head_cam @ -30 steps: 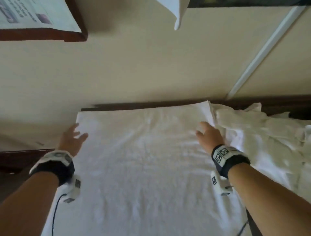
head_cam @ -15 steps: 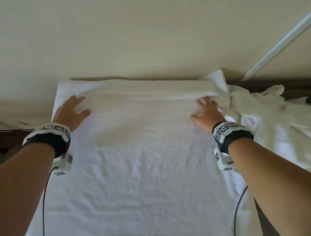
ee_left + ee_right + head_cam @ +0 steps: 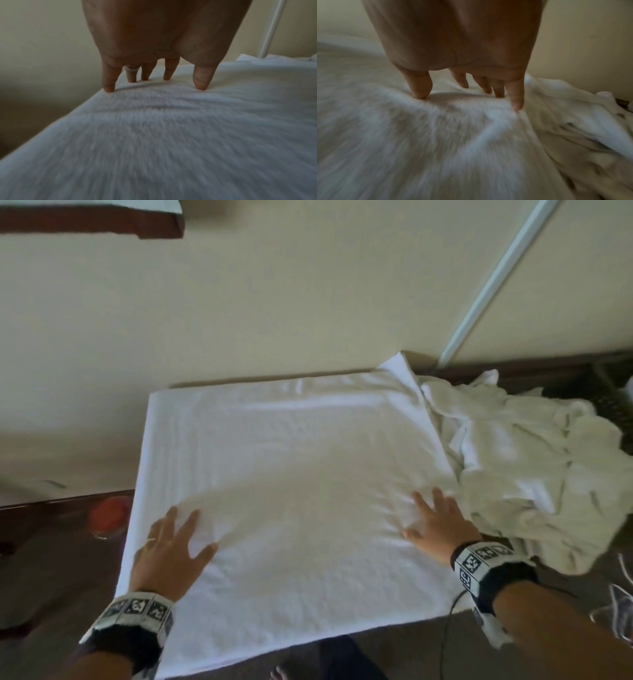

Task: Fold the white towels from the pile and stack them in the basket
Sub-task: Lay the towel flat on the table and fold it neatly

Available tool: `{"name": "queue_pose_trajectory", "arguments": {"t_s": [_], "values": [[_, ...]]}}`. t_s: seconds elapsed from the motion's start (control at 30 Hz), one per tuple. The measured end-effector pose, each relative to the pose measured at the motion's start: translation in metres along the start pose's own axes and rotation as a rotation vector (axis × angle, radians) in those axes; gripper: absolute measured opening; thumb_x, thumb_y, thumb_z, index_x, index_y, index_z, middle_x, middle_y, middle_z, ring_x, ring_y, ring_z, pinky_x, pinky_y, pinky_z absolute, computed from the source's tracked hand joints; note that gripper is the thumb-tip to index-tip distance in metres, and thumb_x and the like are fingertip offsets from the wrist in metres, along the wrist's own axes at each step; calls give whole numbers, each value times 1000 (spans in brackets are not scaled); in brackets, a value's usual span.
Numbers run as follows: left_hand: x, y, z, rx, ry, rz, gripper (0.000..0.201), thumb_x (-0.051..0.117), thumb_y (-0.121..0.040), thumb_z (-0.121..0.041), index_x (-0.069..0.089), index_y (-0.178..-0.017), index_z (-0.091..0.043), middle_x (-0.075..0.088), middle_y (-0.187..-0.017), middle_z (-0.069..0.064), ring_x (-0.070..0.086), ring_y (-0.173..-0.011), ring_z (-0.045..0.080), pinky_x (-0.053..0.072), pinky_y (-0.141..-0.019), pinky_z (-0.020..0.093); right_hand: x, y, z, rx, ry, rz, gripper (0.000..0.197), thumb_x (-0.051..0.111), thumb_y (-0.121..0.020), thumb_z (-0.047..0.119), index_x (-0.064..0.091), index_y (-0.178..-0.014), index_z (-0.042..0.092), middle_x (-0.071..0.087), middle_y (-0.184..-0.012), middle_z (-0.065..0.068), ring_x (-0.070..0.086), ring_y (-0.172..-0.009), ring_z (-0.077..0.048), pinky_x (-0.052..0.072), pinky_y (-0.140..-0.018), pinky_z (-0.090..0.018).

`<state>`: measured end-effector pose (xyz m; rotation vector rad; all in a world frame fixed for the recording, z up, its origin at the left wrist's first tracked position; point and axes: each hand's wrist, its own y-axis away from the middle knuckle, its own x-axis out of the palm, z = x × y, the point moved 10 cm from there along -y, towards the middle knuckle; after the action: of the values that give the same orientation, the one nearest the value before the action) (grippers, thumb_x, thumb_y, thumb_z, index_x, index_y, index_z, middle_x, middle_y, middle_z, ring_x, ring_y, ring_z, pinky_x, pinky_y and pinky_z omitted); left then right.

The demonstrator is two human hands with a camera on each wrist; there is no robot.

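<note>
Change: left hand [image 3: 171, 553] and right hand [image 3: 438, 525] slid from towel [image 3: 291, 491] far edge toward desk [image 3: 51, 559] near edge | grip: fingers spread flat, clamping nothing | meaning: smoothing done, next fold due

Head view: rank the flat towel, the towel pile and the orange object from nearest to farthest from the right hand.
1. Flat towel: under the right hand, fingers spread on it.
2. Towel pile: just right of that hand.
3. Orange object: far side, left of the towel, beyond the left hand.

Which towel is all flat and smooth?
The spread towel under both hands, left hand and right hand. The towels in the pile to its right are crumpled.
</note>
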<state>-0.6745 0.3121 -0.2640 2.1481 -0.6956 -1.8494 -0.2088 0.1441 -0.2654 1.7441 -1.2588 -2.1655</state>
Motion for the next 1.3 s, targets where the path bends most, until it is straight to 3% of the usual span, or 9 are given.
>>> {"name": "queue_pose_trajectory", "arguments": {"t_s": [0.23, 0.53, 0.73, 0.83, 0.97, 1.03, 1.13, 1.23, 1.3], "values": [[9, 10, -3, 2, -53, 58, 90, 38, -86, -81, -4, -157, -47, -19, -167, -3, -1, -155, 33, 23, -119, 62, 25, 20, -4, -23, -40, 62, 101, 45, -86, 74, -21, -152, 34, -35, -156, -11, -21, -148, -35, 18, -119, -54], [-32, -80, -11, -45, -21, 57, 93, 46, -82, -82, 5, -158, -47, -13, -168, -7, 0, -155, 33, 22, -119, 63, -46, -66, 27, -2, -13, 7, 104, 47, -84, 74, -15, -154, 30, -29, -158, -16, -17, -148, -39, 19, -117, -59], [-49, -117, -18, -34, 77, -18, 87, 60, -88, -65, 20, -159, -36, -1, -170, -1, 5, -155, 31, 19, -122, 59, -67, -93, 32, -2, -38, -17, 102, 49, -83, 74, -11, -154, 33, -26, -161, -11, -15, -150, -34, 19, -117, -58], [-44, -86, -14, -28, 134, -61, 86, 63, -90, -58, 22, -160, -29, 3, -170, 2, 8, -155, 28, 18, -123, 54, -63, -79, 25, -24, -44, -32, 94, 49, -87, 68, -5, -156, 32, -23, -162, -7, -12, -151, -31, 19, -118, -55], [2, -4, -4, 59, 13, -32, 88, 39, -89, -76, 7, -161, -36, -7, -170, 0, 3, -156, 26, 15, -123, 55, -43, -35, 7, -85, 42, -199, 79, 45, -92, 61, 8, -154, 28, -11, -164, -11, -3, -151, -32, 23, -118, -54], [31, 38, 10, 60, -14, -18, 89, 17, -85, -86, -7, -158, -41, -17, -168, -3, -3, -156, 26, 9, -123, 55, -19, -7, -14, -60, -44, -243, 70, 42, -95, 55, 13, -153, 28, -4, -164, -10, 4, -151, -32, 27, -116, -52], [61, 77, 27, 15, -23, -41, 85, -5, -80, -84, -25, -153, -45, -35, -161, -9, -18, -154, 21, -1, -125, 53, 25, 28, -49, 7, -264, -224, 65, 41, -96, 53, 15, -152, 32, 6, -163, -4, 27, -144, -33, 39, -108, -48], [69, 87, 29, 1, -5, -87, 83, -11, -77, -83, -28, -150, -47, -39, -158, -11, -21, -151, 18, -6, -124, 51, 45, 51, -75, 62, -436, -300, 62, 47, -98, 47, 25, -151, 24, 27, -157, -8, 43, -135, -31, 42, -104, -44], [70, 85, 29, 2, -4, -107, 86, -9, -76, -85, -23, -152, -46, -35, -160, -10, -16, -154, 20, -4, -124, 52, 48, 61, -98, 197, -570, -335, 55, 47, -101, 37, 33, -149, 15, 43, -149, -14, 48, -130, -33, 41, -102, -44]]}}
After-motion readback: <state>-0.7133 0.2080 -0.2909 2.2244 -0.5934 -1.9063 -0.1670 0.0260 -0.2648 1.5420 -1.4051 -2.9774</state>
